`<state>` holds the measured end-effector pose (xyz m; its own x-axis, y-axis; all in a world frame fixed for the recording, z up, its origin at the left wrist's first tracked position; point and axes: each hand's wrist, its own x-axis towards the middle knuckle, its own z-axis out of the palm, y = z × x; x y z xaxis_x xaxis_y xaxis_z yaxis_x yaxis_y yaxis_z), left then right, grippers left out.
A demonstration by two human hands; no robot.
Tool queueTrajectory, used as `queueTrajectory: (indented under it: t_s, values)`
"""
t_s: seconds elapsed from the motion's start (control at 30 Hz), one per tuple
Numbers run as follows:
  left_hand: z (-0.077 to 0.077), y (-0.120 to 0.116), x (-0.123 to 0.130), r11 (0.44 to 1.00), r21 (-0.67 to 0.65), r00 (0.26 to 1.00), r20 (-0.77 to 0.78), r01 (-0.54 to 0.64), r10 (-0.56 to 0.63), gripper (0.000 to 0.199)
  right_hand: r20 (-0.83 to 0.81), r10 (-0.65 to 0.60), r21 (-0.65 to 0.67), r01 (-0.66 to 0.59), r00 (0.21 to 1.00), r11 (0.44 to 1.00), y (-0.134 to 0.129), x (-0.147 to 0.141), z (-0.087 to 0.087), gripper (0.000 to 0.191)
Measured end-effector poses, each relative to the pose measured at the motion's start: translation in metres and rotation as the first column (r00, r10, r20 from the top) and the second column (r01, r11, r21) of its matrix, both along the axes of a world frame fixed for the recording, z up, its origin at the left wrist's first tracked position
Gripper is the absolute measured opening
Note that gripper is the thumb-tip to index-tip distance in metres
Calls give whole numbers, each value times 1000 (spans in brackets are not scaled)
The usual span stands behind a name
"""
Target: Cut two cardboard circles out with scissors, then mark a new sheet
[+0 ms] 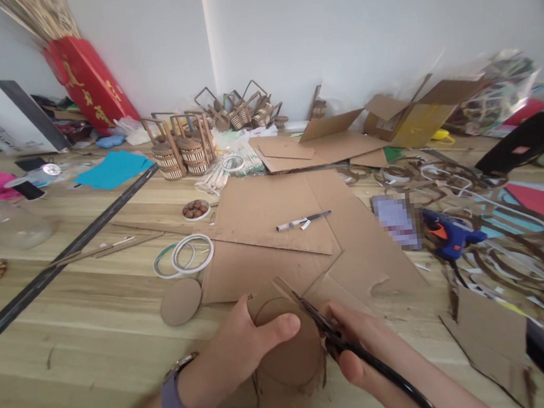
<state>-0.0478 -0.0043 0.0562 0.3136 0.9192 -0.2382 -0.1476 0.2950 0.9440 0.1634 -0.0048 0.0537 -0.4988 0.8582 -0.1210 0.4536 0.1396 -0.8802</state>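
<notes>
My left hand (259,335) grips a piece of cardboard (290,361), thumb on top and fingers beneath its left side. A circle is drawn on that piece. In my right hand (355,343) is a pair of black-handled scissors (317,317), their blades lying along the upper right edge of the circle. How far the blades are parted is hard to make out. A cut cardboard disc (181,301) lies left of my left hand. Beyond the hands, a pen (303,221) rests on large flat cardboard sheets (262,205).
White rings (193,254) and a small dish of brown beads (196,209) lie to the left. A blue glue gun (453,232) sits at right among brown strips and cables. Small woven baskets (196,153) and an open carton (421,115) stand along the wall.
</notes>
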Motion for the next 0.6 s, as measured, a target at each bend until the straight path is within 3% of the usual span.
queueTrajectory:
  t_s: [0.17,0.33,0.6]
  values:
    - [-1,1,1,1000,-6,1000,15,-4,5,29,38,-26,-33,27,999,999,0,0,2,80]
    - [-3,0,0,1000,28,1000,29,10,-11,30,-27,109,-128,-112,994,985,3,2,6,80]
    - [0,-2,0,1000,32,1000,6,1,-2,33,-35,121,-98,-124,992,987,-1,-1,10,75]
